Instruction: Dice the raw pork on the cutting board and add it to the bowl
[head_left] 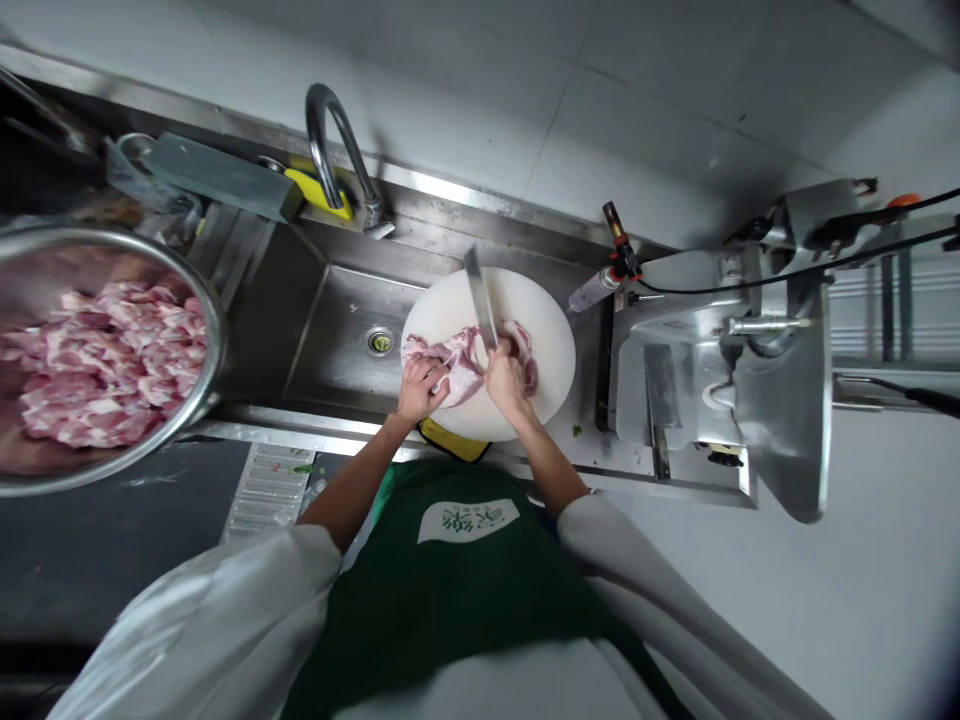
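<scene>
The meat (457, 365) lies in the middle of the round white board (540, 320). The left hand (420, 388) grips it. The right hand (507, 380) is closed around a knife (478, 298), blade on the meat. The left hand is near the blade, so slippery meat could slide and it could get cut. The board sits over the sink (330, 320) and might wobble. Left of the board is a bowl (219, 335) of cut pieces; right of it, a metal machine (780, 400).
</scene>
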